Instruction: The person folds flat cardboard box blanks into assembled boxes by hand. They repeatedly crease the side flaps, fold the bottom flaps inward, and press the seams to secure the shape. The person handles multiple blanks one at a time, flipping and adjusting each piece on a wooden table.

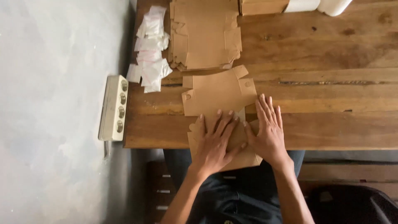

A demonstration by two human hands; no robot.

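Left hand (213, 143) flat, palm down, fingers spread; right hand (268, 132) flat just beside it, fingers together, thumbs nearly touching, forearms angled inward.

A flat brown cardboard box blank (224, 143) lies at the near edge of a wooden table, a second unfolded blank (218, 92) just beyond it. A stack of brown blanks (205, 35) sits farther back, beside small clear plastic pouches (150, 49) trimmed in red.

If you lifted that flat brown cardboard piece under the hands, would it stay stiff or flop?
The cardboard piece looks thin, so it would likely bend along its creases and flaps. Lying flat, it probably slides easily on the wooden table. It seems light; both the left hand and right hand press it.
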